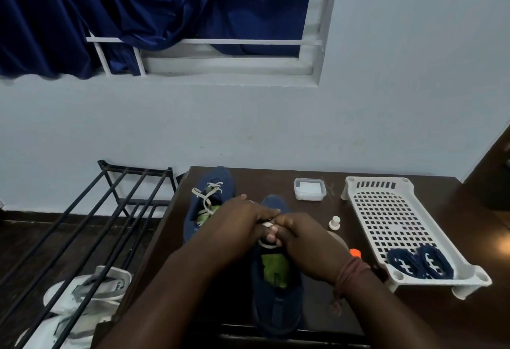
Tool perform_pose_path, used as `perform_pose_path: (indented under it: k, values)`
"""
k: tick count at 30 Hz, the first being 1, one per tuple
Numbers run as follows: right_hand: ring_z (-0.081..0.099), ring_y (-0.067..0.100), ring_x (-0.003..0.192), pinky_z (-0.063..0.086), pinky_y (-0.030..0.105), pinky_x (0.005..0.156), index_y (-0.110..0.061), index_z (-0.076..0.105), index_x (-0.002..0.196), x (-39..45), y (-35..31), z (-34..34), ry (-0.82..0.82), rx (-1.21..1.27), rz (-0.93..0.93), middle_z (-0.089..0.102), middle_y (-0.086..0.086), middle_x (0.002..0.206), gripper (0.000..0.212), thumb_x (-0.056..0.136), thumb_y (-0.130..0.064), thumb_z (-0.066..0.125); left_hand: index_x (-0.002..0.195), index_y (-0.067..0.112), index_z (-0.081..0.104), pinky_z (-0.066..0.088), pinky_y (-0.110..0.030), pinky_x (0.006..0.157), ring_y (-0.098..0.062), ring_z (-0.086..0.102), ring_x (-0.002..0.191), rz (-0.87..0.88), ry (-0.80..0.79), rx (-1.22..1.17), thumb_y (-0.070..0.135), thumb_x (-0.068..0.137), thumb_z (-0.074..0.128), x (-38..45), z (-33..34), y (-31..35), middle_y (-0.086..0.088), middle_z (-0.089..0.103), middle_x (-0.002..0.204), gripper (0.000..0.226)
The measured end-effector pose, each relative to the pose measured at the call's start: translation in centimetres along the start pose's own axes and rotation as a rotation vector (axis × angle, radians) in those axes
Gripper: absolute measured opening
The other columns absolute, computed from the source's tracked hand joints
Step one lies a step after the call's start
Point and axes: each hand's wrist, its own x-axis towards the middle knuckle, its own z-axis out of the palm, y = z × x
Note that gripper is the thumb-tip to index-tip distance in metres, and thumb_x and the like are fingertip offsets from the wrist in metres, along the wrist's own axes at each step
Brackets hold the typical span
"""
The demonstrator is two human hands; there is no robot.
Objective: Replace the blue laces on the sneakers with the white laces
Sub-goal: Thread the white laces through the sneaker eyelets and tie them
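Two blue sneakers with green insoles stand on the dark wooden table (317, 183). The left sneaker (205, 205) at the back carries a white lace tied loosely. The near sneaker (276, 288) lies with its heel toward me. Over its tongue, my left hand (242, 221) and my right hand (306, 241) meet and pinch a white lace (267, 224) between their fingers. The lace's path through the eyelets is hidden by my hands. Two coiled blue laces (419, 263) lie in the white tray.
A white perforated plastic tray (392, 210) sits at the right. A small clear lidded box (309, 189), a small white cap-like piece (334, 222) and an orange object (355, 252) lie near it. A black metal shoe rack (110, 210) with white shoes (82, 293) beneath stands left.
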Motion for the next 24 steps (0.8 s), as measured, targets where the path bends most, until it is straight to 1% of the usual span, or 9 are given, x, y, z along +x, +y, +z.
perform_pose_path:
  k: [3, 5, 8, 10, 12, 17, 20, 22, 24]
  values:
    - [0.045, 0.000, 0.053, 0.035, 0.014, 0.055, -0.023, 0.053, 0.062, 0.0, -0.1, -0.4, 0.010, 0.032, 0.026, 0.053, -0.008, 0.059, 0.039, 0.100, -0.014, 0.049, 0.096, 0.030, 0.078, 0.051, -0.031, 0.074, -0.009, 0.066, 0.077, -0.064, -0.009, -0.037, 0.032, 0.088, 0.061, -0.1, -0.3, -0.3, 0.002, 0.074, 0.085, 0.019]
    - [0.046, -0.001, 0.052, 0.036, 0.015, 0.056, -0.022, 0.054, 0.063, 0.0, 0.2, -0.3, -0.002, 0.046, 0.051, 0.054, -0.009, 0.058, 0.038, 0.100, -0.014, 0.050, 0.085, 0.026, 0.078, 0.054, -0.035, 0.067, -0.009, 0.066, 0.069, -0.139, 0.026, -0.074, 0.030, 0.089, 0.062, -0.2, -0.2, -0.1, 0.004, 0.072, 0.076, 0.017]
    - [0.054, 0.001, 0.060, 0.043, 0.022, 0.061, -0.019, 0.060, 0.076, 0.4, 1.0, 0.1, 0.123, 0.078, 0.128, 0.063, -0.006, 0.068, 0.022, 0.096, -0.014, 0.053, 0.072, 0.020, 0.072, 0.046, -0.027, 0.055, -0.009, 0.061, 0.056, -0.291, 0.073, -0.091, 0.033, 0.092, 0.060, -0.3, -0.3, 0.5, 0.004, 0.068, 0.064, 0.027]
    - [0.059, 0.006, 0.071, 0.048, 0.026, 0.067, -0.020, 0.062, 0.081, 0.5, 1.3, 0.3, 0.297, 0.073, 0.137, 0.066, -0.005, 0.079, 0.015, 0.093, -0.013, 0.056, 0.068, 0.019, 0.070, 0.042, -0.027, 0.056, -0.010, 0.054, 0.050, -0.411, 0.082, -0.371, 0.035, 0.095, 0.058, -0.6, -0.4, 0.8, 0.006, 0.063, 0.057, 0.034]
    - [0.060, 0.004, 0.072, 0.048, 0.023, 0.066, -0.019, 0.062, 0.079, 0.3, 1.1, 0.6, 0.441, 0.100, 0.103, 0.065, -0.005, 0.078, 0.014, 0.092, -0.016, 0.058, 0.070, 0.016, 0.072, 0.037, -0.030, 0.059, -0.013, 0.047, 0.051, -0.510, 0.068, -0.832, 0.033, 0.095, 0.058, -0.6, -0.8, 1.3, 0.003, 0.056, 0.058, 0.033]
    - [0.067, 0.035, 0.073, 0.056, 0.052, 0.071, -0.008, 0.065, 0.078, -0.4, -1.0, 2.7, 0.354, 0.452, 0.224, 0.069, 0.014, 0.072, 0.046, 0.096, -0.047, 0.049, 0.084, 0.006, 0.070, 0.057, -0.029, 0.059, -0.015, 0.065, 0.060, -0.759, 0.023, -1.626, 0.018, 0.096, 0.060, -0.2, -0.9, 3.0, -0.001, 0.065, 0.067, 0.020]
    - [0.072, 0.035, 0.083, 0.058, 0.052, 0.081, -0.012, 0.068, 0.083, -0.8, -2.0, 3.1, 0.275, 0.700, 0.303, 0.074, 0.014, 0.081, 0.054, 0.085, -0.064, 0.055, 0.088, 0.005, 0.069, 0.057, -0.032, 0.066, -0.016, 0.069, 0.061, -0.799, 0.064, -1.824, 0.017, 0.096, 0.059, 0.0, -0.3, 3.3, -0.006, 0.072, 0.074, 0.018]
    - [0.072, 0.033, 0.087, 0.058, 0.053, 0.082, -0.016, 0.066, 0.091, -1.2, -2.5, 3.4, 0.207, 0.738, 0.324, 0.074, 0.012, 0.087, 0.042, 0.079, -0.056, 0.066, 0.090, 0.002, 0.070, 0.056, -0.032, 0.070, -0.016, 0.071, 0.061, -0.813, 0.062, -1.893, 0.017, 0.098, 0.057, 0.2, 0.2, 3.6, -0.009, 0.074, 0.076, 0.022]
    - [0.071, 0.034, 0.075, 0.059, 0.045, 0.066, -0.015, 0.063, 0.097, -1.6, -2.7, 3.3, 0.107, 0.696, 0.347, 0.072, 0.014, 0.084, 0.028, 0.083, -0.039, 0.066, 0.094, 0.002, 0.072, 0.056, -0.030, 0.067, -0.014, 0.072, 0.063, -0.860, 0.104, -1.867, 0.016, 0.099, 0.057, 0.4, 0.8, 3.6, -0.007, 0.076, 0.079, 0.021]
